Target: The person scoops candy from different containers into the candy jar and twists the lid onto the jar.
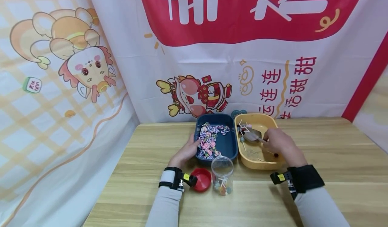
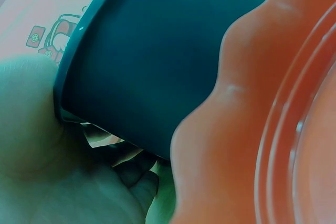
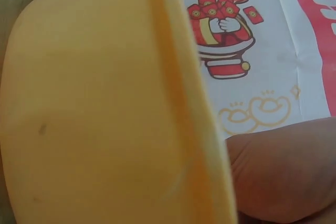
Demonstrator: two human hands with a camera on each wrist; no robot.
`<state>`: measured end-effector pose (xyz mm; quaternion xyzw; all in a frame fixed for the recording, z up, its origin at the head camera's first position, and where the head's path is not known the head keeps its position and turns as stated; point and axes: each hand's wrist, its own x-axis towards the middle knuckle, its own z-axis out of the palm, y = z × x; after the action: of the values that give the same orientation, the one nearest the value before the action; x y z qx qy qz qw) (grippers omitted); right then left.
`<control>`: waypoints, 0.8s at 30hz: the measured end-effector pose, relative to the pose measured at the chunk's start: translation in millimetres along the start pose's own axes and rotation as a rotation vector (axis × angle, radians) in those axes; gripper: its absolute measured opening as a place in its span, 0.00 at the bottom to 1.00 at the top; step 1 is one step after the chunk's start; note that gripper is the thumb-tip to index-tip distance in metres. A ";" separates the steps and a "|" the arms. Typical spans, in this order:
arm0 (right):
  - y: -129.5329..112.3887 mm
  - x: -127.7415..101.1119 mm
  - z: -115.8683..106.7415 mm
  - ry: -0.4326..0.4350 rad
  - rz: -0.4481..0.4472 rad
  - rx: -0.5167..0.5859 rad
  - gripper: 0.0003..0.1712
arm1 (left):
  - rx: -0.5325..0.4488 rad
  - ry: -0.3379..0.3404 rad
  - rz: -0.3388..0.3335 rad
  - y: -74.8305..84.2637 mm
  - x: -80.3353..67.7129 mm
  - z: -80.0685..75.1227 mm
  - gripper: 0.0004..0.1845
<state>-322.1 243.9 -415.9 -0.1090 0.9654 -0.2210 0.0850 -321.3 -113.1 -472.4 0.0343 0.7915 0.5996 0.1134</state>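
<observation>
My left hand [image 1: 184, 153] grips the left side of a dark blue bin [image 1: 228, 145], thumb over its rim. Round swirl-patterned candies [image 1: 208, 140] lie mostly along that bin's left side. In the left wrist view the hand [image 2: 47, 166] wraps the corner of the bin [image 2: 152, 51]. My right hand [image 1: 280, 142] holds a small metal scoop [image 1: 251, 135] by its handle inside a yellow bin [image 1: 257, 166]. The scoop's head is among lollipops [image 1: 242, 139] at the far left of that bin. The right wrist view shows only the yellow bin's outer wall [image 3: 94, 103] and part of the hand [image 3: 283, 174]; the scoop is hidden there.
A clear plastic jar [image 1: 222, 173] stands uncapped before the bins, with a few lollipops [image 1: 223, 188] at its bottom. Left of it lies a red lid [image 1: 202, 180]. The wooden table [image 1: 127, 190] meets a printed cloth backdrop [image 1: 194, 62] behind the bins.
</observation>
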 end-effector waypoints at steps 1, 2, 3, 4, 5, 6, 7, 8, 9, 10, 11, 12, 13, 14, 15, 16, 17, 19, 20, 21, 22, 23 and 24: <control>0.7 0.2 0.9 -0.005 0.004 0.007 0.07 | -0.002 0.000 -0.002 -0.3 -0.1 0.1 0.30; 1.4 0.4 1.8 -0.011 0.007 0.015 0.06 | -0.003 0.001 -0.003 -0.7 0.1 0.1 0.30; 2.2 0.9 3.0 -0.021 0.012 0.023 0.05 | -0.005 0.000 -0.005 -0.9 0.1 0.0 0.30; 3.0 1.6 4.1 -0.035 0.016 0.031 0.05 | -0.007 0.001 -0.004 -1.1 0.1 -0.1 0.30; 3.4 2.0 5.2 -0.049 0.019 0.039 0.05 | -0.009 0.000 -0.004 -0.8 0.0 0.0 0.30; 3.7 2.5 6.2 -0.065 0.026 0.047 0.05 | -0.010 -0.002 -0.005 -0.5 -0.1 0.0 0.30; 3.8 3.0 7.1 -0.080 0.033 0.057 0.06 | -0.010 -0.002 -0.007 -0.1 -0.2 0.1 0.30; 4.0 3.3 8.0 -0.093 0.037 0.060 0.06 | -0.010 -0.003 -0.009 -0.1 0.1 0.1 0.30; 3.9 3.2 8.5 -0.102 0.040 0.059 0.06 | -0.008 -0.002 -0.011 0.4 0.0 0.4 0.30; 3.9 3.2 8.8 -0.105 0.035 0.054 0.07 | -0.008 0.000 -0.013 0.7 -0.6 0.7 0.30; 3.9 2.6 8.7 -0.108 0.037 0.056 0.06 | -0.007 0.001 -0.013 1.1 -1.5 1.0 0.30; 3.9 2.0 8.3 -0.111 0.038 0.058 0.06 | -0.005 0.003 -0.015 1.0 -1.6 1.1 0.30; 4.0 1.3 8.0 -0.112 0.036 0.060 0.06 | -0.002 0.004 -0.012 1.3 -2.0 1.4 0.30; 4.1 0.6 7.5 -0.114 0.033 0.062 0.07 | -0.002 0.005 -0.012 1.7 -2.3 1.7 0.30; 4.4 0.2 7.0 -0.117 0.032 0.066 0.07 | 0.000 0.005 -0.014 2.3 -2.9 1.8 0.30; 4.8 -0.2 6.3 -0.123 0.028 0.073 0.07 | -0.002 0.002 -0.016 2.6 -3.2 1.7 0.30; 4.7 -0.4 5.6 -0.134 0.035 0.085 0.07 | -0.004 -0.001 -0.017 2.6 -2.8 1.6 0.30; 4.1 -0.4 4.5 -0.150 0.035 0.105 0.06 | -0.008 -0.003 -0.026 2.9 -2.1 1.2 0.30; 3.9 -0.7 3.3 -0.159 0.033 0.114 0.07 | -0.009 -0.003 -0.034 2.7 -1.9 0.9 0.30; 3.5 -1.1 1.9 -0.166 0.031 0.124 0.06 | -0.008 -0.001 -0.036 2.4 -1.6 0.7 0.31; 3.2 -1.8 -0.2 -0.172 0.027 0.132 0.06 | -0.008 0.000 -0.039 2.1 -1.2 0.4 0.31; 2.2 -2.8 -2.3 -0.175 0.024 0.139 0.06 | -0.006 0.002 -0.042 2.1 -1.2 0.2 0.31; 1.3 -4.1 -4.6 -0.173 0.011 0.138 0.06 | -0.004 0.006 -0.045 2.1 -1.6 -0.1 0.31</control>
<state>-319.4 247.9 -411.9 -0.1163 0.9376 -0.2762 0.1764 -319.9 -112.9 -470.2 0.0144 0.7913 0.5985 0.1245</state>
